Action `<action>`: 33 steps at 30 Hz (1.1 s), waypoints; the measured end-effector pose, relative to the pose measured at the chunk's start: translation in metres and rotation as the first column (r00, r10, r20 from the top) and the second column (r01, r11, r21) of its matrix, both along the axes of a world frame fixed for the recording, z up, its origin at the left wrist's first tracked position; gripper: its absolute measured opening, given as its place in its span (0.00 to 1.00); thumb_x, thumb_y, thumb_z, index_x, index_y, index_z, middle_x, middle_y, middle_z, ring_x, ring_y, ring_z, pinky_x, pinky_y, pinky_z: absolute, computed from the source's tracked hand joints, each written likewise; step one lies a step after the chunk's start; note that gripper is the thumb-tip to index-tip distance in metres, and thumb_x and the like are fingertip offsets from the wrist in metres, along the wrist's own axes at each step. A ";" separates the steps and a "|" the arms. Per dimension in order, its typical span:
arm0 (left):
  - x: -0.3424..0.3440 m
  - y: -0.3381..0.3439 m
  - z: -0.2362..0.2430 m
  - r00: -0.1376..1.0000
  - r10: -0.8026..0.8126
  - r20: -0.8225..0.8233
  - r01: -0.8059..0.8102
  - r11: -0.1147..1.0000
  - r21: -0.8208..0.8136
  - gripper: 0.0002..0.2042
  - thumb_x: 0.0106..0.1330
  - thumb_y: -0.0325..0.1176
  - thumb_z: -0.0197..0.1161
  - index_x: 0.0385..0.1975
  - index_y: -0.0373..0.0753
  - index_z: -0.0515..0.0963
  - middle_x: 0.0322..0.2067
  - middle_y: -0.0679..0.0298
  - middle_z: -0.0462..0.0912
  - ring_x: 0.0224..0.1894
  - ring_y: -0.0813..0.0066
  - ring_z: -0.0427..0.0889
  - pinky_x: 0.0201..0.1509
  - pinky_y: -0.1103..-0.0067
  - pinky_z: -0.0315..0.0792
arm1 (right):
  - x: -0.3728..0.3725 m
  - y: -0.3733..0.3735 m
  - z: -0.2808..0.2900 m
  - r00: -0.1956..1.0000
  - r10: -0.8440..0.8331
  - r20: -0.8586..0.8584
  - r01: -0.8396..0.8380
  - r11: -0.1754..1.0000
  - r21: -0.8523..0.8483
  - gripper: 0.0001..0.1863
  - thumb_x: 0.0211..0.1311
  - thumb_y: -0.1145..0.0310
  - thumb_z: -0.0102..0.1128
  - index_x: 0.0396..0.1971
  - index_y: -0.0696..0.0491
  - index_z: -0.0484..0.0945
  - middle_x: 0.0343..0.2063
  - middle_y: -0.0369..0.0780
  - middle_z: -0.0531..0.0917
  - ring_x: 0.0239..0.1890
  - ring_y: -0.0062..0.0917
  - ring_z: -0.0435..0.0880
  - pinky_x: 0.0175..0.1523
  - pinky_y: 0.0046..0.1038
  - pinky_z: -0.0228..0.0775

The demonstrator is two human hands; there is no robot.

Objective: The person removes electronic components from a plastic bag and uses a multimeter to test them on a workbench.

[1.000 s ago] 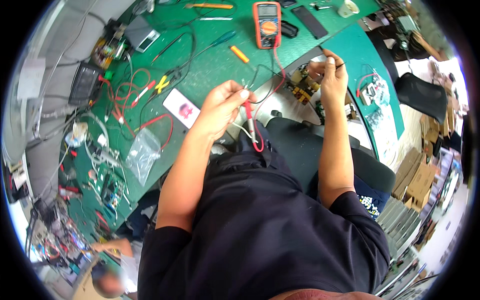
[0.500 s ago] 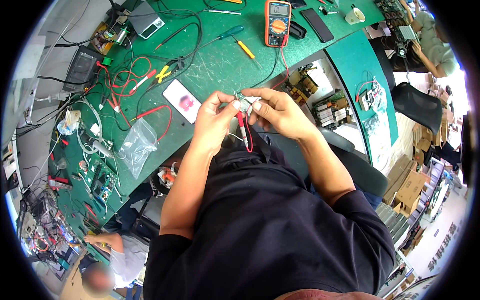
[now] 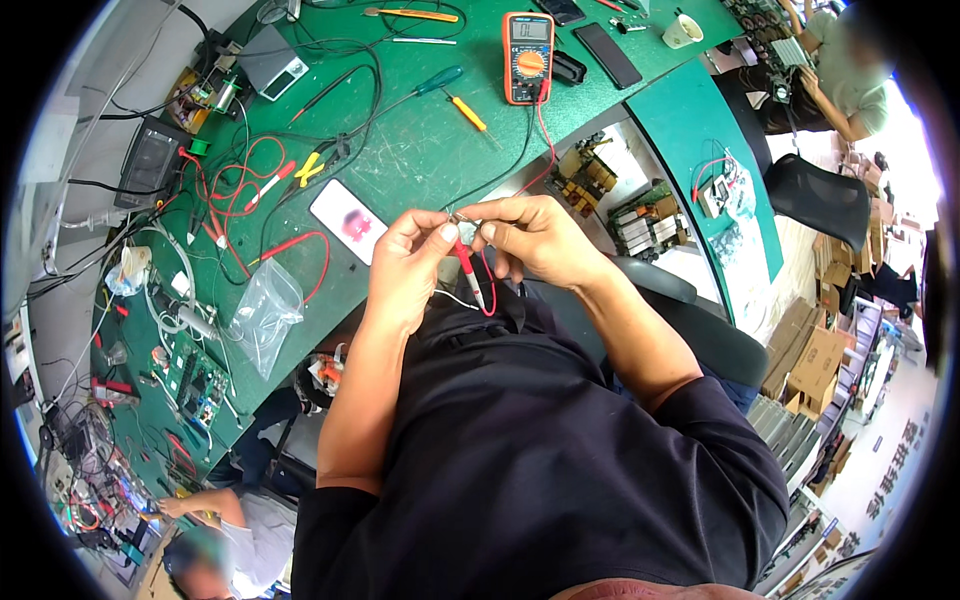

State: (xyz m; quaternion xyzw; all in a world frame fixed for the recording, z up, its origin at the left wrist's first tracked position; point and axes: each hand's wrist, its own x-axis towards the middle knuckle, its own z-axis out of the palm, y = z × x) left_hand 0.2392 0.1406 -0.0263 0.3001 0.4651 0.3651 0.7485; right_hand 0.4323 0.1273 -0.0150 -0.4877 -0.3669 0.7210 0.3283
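My left hand (image 3: pixel 408 268) is closed, thumb and finger pinched on a red test probe (image 3: pixel 465 264) that hangs below its fingertips. A red lead loops from the probe's lower end up toward my right hand (image 3: pixel 535 240), which is also closed in a pinch. The fingertips of both hands nearly meet over my lap, just off the bench edge. Something small and thin shows between them, too fine to name; what my right fingers grip is mostly hidden. An orange multimeter (image 3: pixel 528 62) lies on the bench beyond, red and black leads running from it toward my hands.
On the green bench (image 3: pixel 430 150) are a white-screened phone (image 3: pixel 348 222), a clear plastic bag (image 3: pixel 268 318), a teal screwdriver (image 3: pixel 440 80), yellow-handled pliers (image 3: pixel 308 170) and tangled red leads. A dark phone (image 3: pixel 608 55) and a cup (image 3: pixel 683 32) lie farther right. Two people work nearby.
The whole view has shifted, so the bench things sit farther left. My hands stay together, and the thin strands above the fingertips show less than before. The probe still hangs between them.
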 end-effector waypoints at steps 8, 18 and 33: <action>0.002 -0.005 -0.004 0.997 0.071 -0.009 -0.070 0.997 0.041 0.05 0.66 0.26 0.62 0.39 0.33 0.77 0.34 0.65 0.81 0.36 0.81 0.79 0.43 0.81 0.74 | -0.007 -0.007 0.005 0.999 -0.026 0.047 0.025 1.000 0.017 0.16 0.66 0.73 0.51 0.52 0.56 0.78 0.31 0.35 0.83 0.21 0.14 0.80 0.21 0.15 0.68; -0.003 -0.008 -0.010 0.995 0.080 -0.061 -0.075 0.995 0.070 0.03 0.65 0.24 0.60 0.37 0.37 0.75 0.33 0.67 0.80 0.33 0.85 0.77 0.29 0.88 0.66 | -0.011 -0.015 0.008 0.997 -0.009 0.076 0.011 1.000 -0.023 0.16 0.68 0.73 0.50 0.53 0.56 0.78 0.31 0.37 0.84 0.20 0.14 0.79 0.21 0.16 0.70; -0.008 -0.014 -0.013 0.991 0.132 -0.013 -0.132 0.990 -0.048 0.07 0.65 0.29 0.65 0.36 0.33 0.76 0.32 0.63 0.81 0.34 0.77 0.80 0.42 0.81 0.74 | -0.035 -0.041 -0.008 0.973 -0.218 -0.074 0.209 0.972 -0.110 0.17 0.68 0.70 0.52 0.53 0.60 0.75 0.26 0.37 0.82 0.18 0.14 0.77 0.21 0.16 0.69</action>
